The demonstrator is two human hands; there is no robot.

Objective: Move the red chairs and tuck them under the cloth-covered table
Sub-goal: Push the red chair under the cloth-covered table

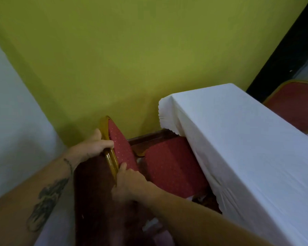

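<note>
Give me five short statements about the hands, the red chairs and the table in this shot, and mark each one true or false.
1. Both hands grip the backrest of the near red chair. True: the left hand holds its far edge, the right hand its near edge.
2. The table is bare wood. False: a white cloth covers it and hangs down its side.
3. The near chair's seat lies partly under the cloth's edge. True.
4. The wall behind the chair is blue. False: it is yellow-green.
5. No other red chair is in view. False: a second red chair shows beyond the table at the right.
</note>
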